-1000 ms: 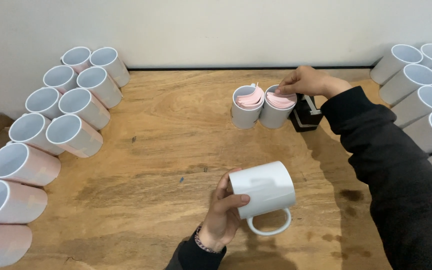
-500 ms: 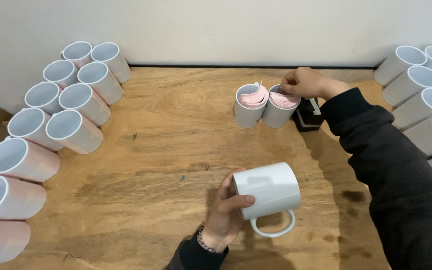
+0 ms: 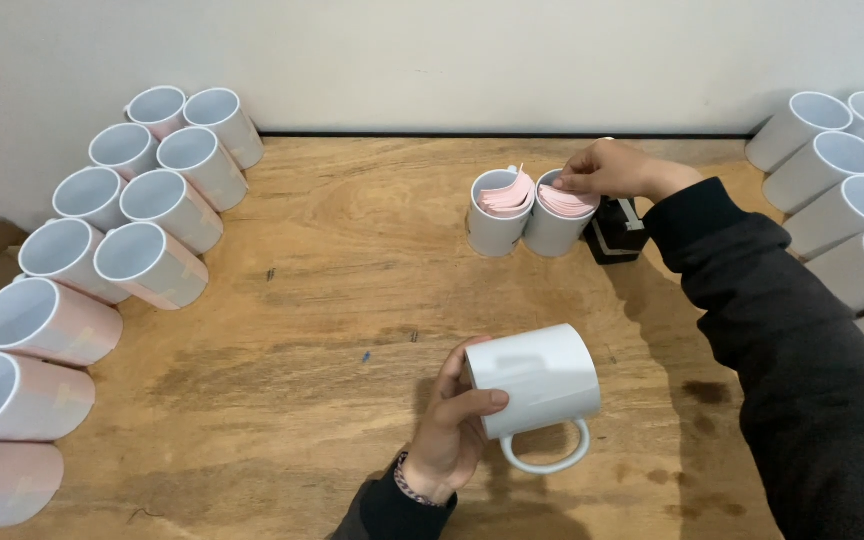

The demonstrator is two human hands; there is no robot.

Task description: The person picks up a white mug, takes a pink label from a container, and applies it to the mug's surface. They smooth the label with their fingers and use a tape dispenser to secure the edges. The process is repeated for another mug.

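White mug (image 3: 537,380) sideways in left hand (image 3: 447,425) grip; right hand (image 3: 607,170) pinching pink sheets (image 3: 564,200).

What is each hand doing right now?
Left hand: closed on the plain white ceramic mug lying sideways.
Right hand: fingers pinching the pink paper slips in the right upright white cup.

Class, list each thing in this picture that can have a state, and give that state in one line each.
White mug: on its side, handle toward the camera, gripped by the left hand.
Two upright mugs: standing, filled with pink sheets.
Right hand: fingers pinching sheets in the right-hand mug.
Left row of mugs: lying on their sides, some wrapped pink.
Right row of mugs: lying on their sides.
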